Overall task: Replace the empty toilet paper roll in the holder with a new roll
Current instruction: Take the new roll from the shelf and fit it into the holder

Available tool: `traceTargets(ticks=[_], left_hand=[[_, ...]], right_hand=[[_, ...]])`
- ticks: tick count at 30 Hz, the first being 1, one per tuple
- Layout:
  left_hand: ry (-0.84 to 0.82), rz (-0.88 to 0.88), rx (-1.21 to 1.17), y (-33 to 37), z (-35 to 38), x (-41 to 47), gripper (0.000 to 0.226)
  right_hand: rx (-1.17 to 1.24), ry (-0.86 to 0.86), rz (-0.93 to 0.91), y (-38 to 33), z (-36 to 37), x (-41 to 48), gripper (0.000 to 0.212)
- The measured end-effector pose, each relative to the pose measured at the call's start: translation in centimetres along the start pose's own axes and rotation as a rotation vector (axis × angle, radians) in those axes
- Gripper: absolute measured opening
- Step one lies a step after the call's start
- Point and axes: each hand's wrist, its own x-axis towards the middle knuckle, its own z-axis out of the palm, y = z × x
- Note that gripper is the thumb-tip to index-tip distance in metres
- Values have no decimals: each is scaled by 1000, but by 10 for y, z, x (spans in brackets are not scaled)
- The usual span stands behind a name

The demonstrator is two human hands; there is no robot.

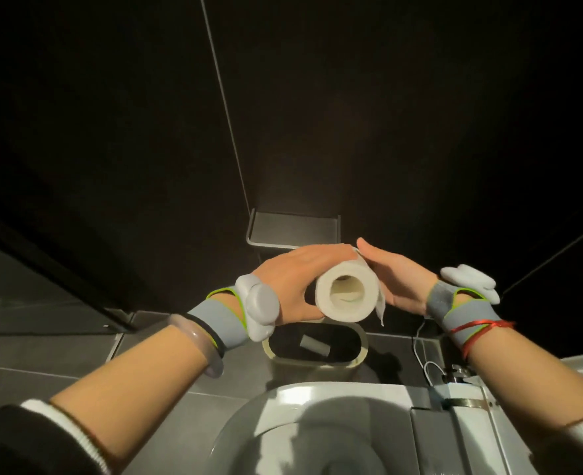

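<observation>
A new white toilet paper roll [346,292] is held in the air, its hollow core facing me and a loose sheet end hanging at its right. My left hand [297,286] wraps over its top and left side. My right hand [396,279] presses flat against its right side. Just behind and above the hands, a metal holder with a shelf top [292,229] is fixed to the dark wall; its spindle is hidden. An empty cardboard tube [314,345] lies in the bin below.
An oval waste bin [358,359] with a pale rim stands on the grey tiled floor under the hands. A white toilet bowl [317,430] fills the bottom centre. Its fittings and a thin cable [424,358] sit at the right. Dark walls surround the space.
</observation>
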Motion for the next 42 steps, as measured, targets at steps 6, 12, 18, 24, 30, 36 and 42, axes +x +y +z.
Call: traceTargets(ticks=[6,12,18,24,30,36,42], left_hand=[[45,-33,-9,-6,11,-9,72],[122,-210,-312,-19,25,-28,79],[127,-313,-577,-24,38,-37,80],[100,-389,-683,-45,51,-39,87],[-38,-688,-967,-61,66,-34,96],[-62,-759,-883,-66,85,-23,35],[90,-997,-997,-83,102,-22,83]], right_hand=[[215,-85,-22,15,-1,-1,37],[145,-95,62,26,4,4,46],[345,-103,125,46,9,10,43],[292,-38,144,60,6,25,37],[317,116,187,79,-8,43,27],[506,148,280,93,-13,51,46],[841,100,383,101,-20,55,52]])
